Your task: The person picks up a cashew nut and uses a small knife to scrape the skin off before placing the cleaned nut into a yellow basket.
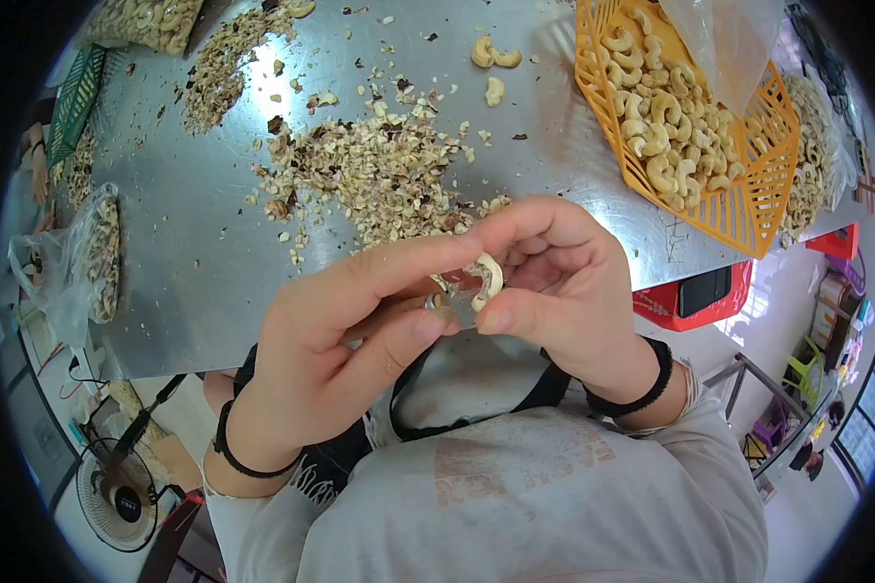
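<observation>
cashew (487, 277) half hidden by right hand (564, 291), tool (408, 307) obscured

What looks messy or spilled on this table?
Lots of peelings and broken bits lie scattered across the metal table, in no container. Three whole cashews lie loose outside the orange basket. The right hand holds a cashew, the left hand a small tool; neither looks odd.

The table (194, 253) is bare metal, smooth and shiny, with a soft glare. The basket (749, 209) is orange plastic, a glossy lattice. The cashew kernel (489, 277) looks pale, smooth and matt. The small blade (460, 299) is bright metal. The husk scraps (379, 175) look dry and rough. The shirt (535, 486) is matt cloth.
</observation>
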